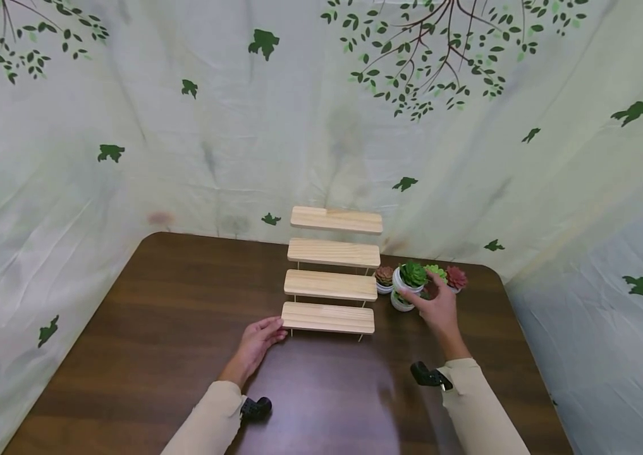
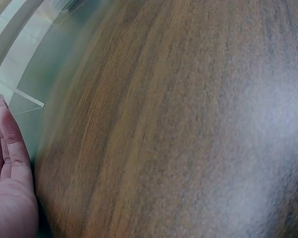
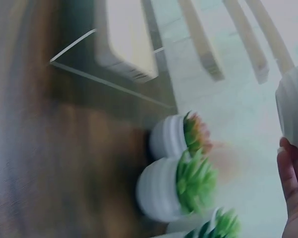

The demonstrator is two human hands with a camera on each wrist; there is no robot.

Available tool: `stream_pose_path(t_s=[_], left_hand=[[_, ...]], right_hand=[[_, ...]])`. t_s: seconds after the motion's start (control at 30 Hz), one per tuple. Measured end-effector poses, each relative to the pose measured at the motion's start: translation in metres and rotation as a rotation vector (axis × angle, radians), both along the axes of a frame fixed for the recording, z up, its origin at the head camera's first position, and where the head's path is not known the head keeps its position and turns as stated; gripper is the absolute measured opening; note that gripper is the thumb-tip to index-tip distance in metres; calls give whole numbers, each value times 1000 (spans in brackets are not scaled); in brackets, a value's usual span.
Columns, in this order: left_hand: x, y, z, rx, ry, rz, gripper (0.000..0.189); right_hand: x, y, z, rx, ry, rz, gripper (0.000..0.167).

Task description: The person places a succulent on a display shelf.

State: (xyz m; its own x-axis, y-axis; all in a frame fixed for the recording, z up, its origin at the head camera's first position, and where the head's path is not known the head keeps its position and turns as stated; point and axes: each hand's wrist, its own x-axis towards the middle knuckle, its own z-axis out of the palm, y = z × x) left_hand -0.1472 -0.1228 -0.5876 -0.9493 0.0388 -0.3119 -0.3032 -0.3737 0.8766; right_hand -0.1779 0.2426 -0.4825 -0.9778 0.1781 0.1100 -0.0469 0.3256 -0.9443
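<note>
My right hand [image 1: 439, 309] grips a white ribbed pot with a green succulent [image 1: 413, 274], holding it above the other potted succulents. In the right wrist view the fingers [image 3: 290, 171] press against the side of this raised pot [image 3: 294, 106]. My left hand [image 1: 258, 344] touches the left end of the lowest board of a four-tier wooden stand [image 1: 328, 317]. Its fingers [image 2: 12, 131] look fairly straight in the left wrist view, beside a thin clear support of the stand. The thumb is hidden there.
Right of the stand, more potted succulents stand on the brown table [image 1: 184, 303]: a reddish-brown one [image 1: 384, 276], a light green one [image 1: 436, 272], a red one [image 1: 456, 278] and a green one [image 1: 402, 302]. A leaf-printed curtain [image 1: 213, 126] hangs behind the table.
</note>
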Motion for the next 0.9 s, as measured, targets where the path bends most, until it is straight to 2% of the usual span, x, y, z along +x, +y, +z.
stream_pose_path(t_s=[0.23,0.53,0.9], left_hand=[[-2,-1,0,18,-18,6,16],[-2,-1,0,22,-11,13,15],[-1,-1,2,25,-21,-12,14]], right_hand=[[-23,-18,22,16,89,23,61],[-42,-42,48,-21,79,121,68],[-70,-78,66,-57,125,169,65]])
